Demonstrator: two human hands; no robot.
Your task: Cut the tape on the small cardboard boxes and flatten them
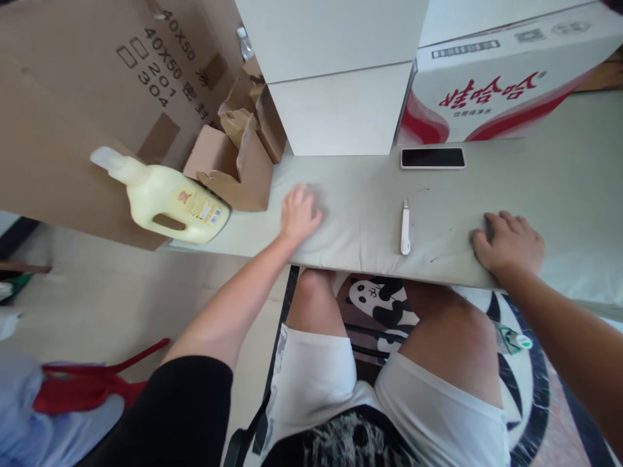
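My left hand (pixel 300 214) is over the pale green tabletop (pixel 345 220), right of an open cardboard box (pixel 246 172). Its fingers are a little blurred but apart, with nothing held. Palm down, my right hand (pixel 511 243) rests on the right part of the table, fingers spread and holding nothing. Between the hands lies a white box cutter (pixel 405 228), touched by neither. A phone (pixel 433 158) with a dark screen lies behind the cutter.
A yellow detergent bottle (pixel 178 202) stands at the table's left edge before a large cardboard box (pixel 73 117). White boxes (pixel 335 107) and a red-and-white carton (pixel 487 97) line the back. A green-labelled bottle (pixel 511 340) is below the table.
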